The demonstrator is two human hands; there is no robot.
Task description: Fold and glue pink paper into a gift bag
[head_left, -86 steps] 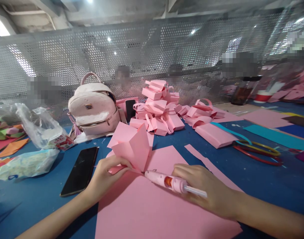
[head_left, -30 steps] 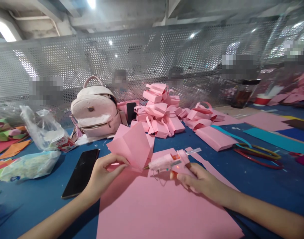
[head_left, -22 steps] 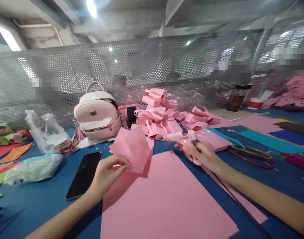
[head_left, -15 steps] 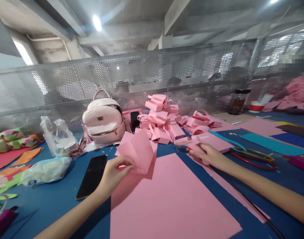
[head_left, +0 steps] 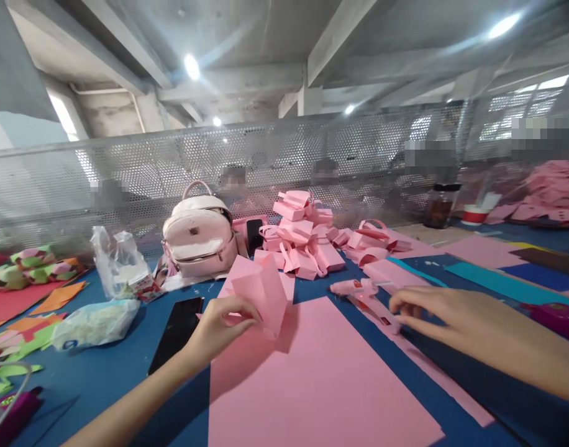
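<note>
My left hand (head_left: 226,326) pinches the lower left edge of a folded piece of pink paper (head_left: 261,292) between thumb and fingers, holding it above a large pink sheet (head_left: 322,372) on the table. To the right lies a pink hot glue gun (head_left: 366,298), its nozzle pointing left. Just off its handle is my right hand (head_left: 428,313), fingers curled a little but apart, with nothing seen in them. A long pink strip (head_left: 452,382) runs from the glue gun toward the front right.
Behind are a heap of pink paper pieces (head_left: 303,236) and a pale backpack (head_left: 198,236). A black phone (head_left: 175,332) and plastic bags (head_left: 95,323) lie left. Coloured sheets (head_left: 512,279), a jar (head_left: 441,205) and a cup (head_left: 474,215) are right. People sit beyond a perforated metal screen (head_left: 275,146).
My right hand has let go of the glue gun, leaving it on the table, and has drawn back to the right. The folded paper in my left hand has turned slightly.
</note>
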